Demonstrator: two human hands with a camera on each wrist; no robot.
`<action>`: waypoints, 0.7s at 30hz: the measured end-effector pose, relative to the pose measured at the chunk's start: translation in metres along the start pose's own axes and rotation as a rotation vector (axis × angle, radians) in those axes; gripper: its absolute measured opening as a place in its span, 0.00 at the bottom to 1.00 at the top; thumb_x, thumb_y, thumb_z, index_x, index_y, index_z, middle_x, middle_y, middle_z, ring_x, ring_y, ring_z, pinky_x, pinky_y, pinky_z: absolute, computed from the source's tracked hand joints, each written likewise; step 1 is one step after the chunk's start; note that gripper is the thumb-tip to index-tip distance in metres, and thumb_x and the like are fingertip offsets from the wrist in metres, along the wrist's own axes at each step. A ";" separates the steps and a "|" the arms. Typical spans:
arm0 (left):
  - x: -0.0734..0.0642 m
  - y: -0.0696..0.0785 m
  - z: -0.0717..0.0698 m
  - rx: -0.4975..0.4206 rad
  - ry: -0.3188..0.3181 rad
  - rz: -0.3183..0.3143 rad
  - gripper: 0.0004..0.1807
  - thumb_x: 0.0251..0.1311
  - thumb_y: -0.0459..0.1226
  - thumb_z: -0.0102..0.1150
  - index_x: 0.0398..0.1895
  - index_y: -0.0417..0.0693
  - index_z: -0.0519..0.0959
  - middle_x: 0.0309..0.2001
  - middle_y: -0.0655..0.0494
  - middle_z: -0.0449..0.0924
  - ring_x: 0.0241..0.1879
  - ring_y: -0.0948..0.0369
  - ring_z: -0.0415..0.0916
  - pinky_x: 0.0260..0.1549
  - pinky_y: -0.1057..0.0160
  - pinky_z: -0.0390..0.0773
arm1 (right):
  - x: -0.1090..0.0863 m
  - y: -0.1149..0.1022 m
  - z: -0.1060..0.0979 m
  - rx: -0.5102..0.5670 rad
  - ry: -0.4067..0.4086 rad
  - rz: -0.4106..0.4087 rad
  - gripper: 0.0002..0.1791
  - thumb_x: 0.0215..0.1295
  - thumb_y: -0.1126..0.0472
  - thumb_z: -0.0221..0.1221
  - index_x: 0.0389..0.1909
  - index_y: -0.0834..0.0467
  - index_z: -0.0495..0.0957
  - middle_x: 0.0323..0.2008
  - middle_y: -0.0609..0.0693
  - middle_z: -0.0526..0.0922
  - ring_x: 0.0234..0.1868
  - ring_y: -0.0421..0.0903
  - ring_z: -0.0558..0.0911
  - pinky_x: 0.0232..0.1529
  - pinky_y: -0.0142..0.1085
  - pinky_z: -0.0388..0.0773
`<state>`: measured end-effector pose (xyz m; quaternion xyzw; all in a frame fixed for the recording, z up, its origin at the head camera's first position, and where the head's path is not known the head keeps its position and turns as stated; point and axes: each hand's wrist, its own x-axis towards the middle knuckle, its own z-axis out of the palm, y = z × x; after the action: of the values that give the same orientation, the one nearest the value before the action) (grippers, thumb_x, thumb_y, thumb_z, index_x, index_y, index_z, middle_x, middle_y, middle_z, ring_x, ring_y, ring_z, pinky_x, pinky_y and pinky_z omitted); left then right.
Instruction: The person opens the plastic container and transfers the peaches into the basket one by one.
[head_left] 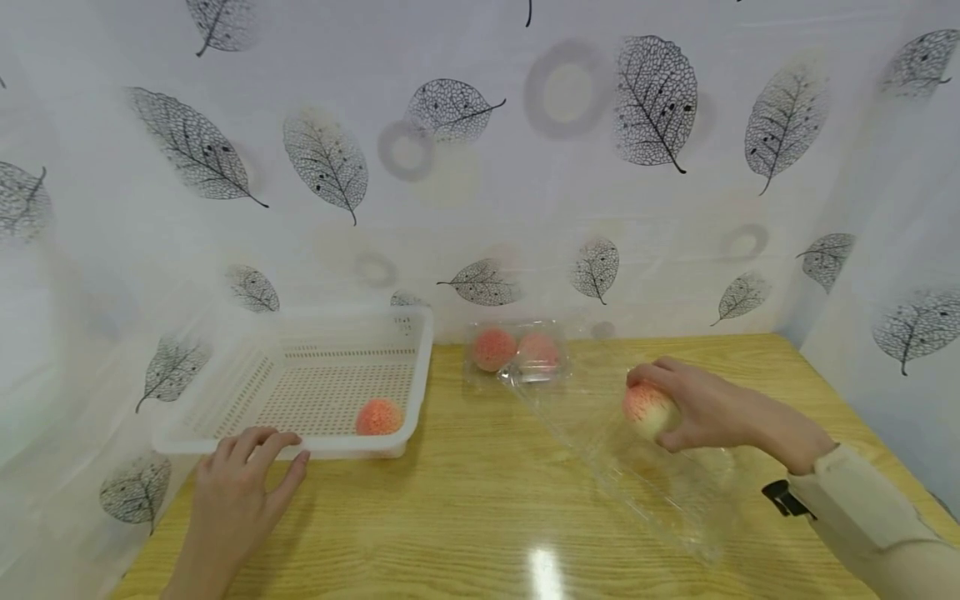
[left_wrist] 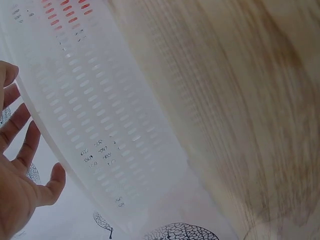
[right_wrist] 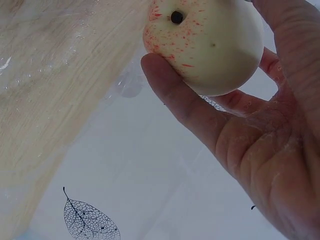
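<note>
My right hand (head_left: 708, 408) holds a pink-and-cream peach (head_left: 649, 410) up over clear plastic packaging. In the right wrist view the thumb and fingers curl round the peach (right_wrist: 212, 47), whose dark stem pit shows. My left hand (head_left: 240, 479) rests its fingertips at the front rim of a white plastic basket (head_left: 416, 408), with the thumb held apart. One peach (head_left: 379, 417) lies in the basket's front right corner. Behind the packaging, two more peaches (head_left: 494, 349) sit side by side in a clear plastic box (head_left: 555, 375).
A clear, crinkled plastic sheet or lid (head_left: 637, 492) stretches across the right part of the wooden table (head_left: 450, 517). White curtains printed with leaves (head_left: 657, 104) hang at the back and both sides. The basket stands against the left curtain.
</note>
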<state>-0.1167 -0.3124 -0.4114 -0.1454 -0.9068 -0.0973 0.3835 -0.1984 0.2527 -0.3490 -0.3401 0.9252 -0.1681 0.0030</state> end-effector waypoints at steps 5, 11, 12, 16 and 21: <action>0.000 0.000 -0.001 0.003 -0.005 0.006 0.12 0.52 0.42 0.72 0.39 0.51 0.84 0.40 0.45 0.83 0.35 0.42 0.77 0.29 0.39 0.73 | 0.004 -0.003 -0.002 -0.001 0.010 -0.011 0.37 0.39 0.62 0.74 0.57 0.53 0.75 0.48 0.51 0.79 0.42 0.41 0.79 0.34 0.31 0.79; 0.000 -0.001 -0.001 -0.004 -0.005 0.010 0.13 0.50 0.41 0.74 0.38 0.50 0.84 0.39 0.46 0.83 0.35 0.43 0.78 0.29 0.39 0.74 | 0.008 -0.007 -0.005 0.025 -0.008 0.016 0.37 0.40 0.63 0.73 0.58 0.52 0.75 0.49 0.53 0.78 0.40 0.41 0.78 0.33 0.30 0.78; -0.001 -0.001 -0.001 -0.007 -0.006 0.010 0.13 0.49 0.41 0.74 0.38 0.50 0.84 0.39 0.46 0.83 0.35 0.44 0.78 0.29 0.39 0.74 | 0.009 -0.008 -0.005 0.027 -0.010 0.016 0.37 0.40 0.63 0.73 0.58 0.52 0.75 0.48 0.53 0.78 0.40 0.41 0.78 0.33 0.30 0.78; 0.000 -0.001 -0.001 -0.012 -0.007 0.014 0.13 0.48 0.40 0.75 0.38 0.50 0.84 0.38 0.47 0.83 0.35 0.45 0.78 0.29 0.38 0.75 | 0.012 -0.009 -0.007 0.011 -0.008 -0.002 0.37 0.40 0.63 0.73 0.58 0.53 0.75 0.48 0.53 0.78 0.41 0.41 0.78 0.34 0.31 0.78; 0.001 -0.001 0.000 -0.011 0.004 0.022 0.13 0.48 0.40 0.74 0.37 0.50 0.84 0.37 0.48 0.82 0.35 0.46 0.78 0.29 0.38 0.75 | 0.019 -0.012 -0.008 -0.006 -0.002 -0.027 0.37 0.40 0.63 0.73 0.58 0.53 0.75 0.48 0.50 0.78 0.41 0.40 0.76 0.34 0.33 0.77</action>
<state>-0.1178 -0.3135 -0.4105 -0.1575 -0.9038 -0.0982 0.3856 -0.2064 0.2351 -0.3358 -0.3530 0.9209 -0.1652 0.0008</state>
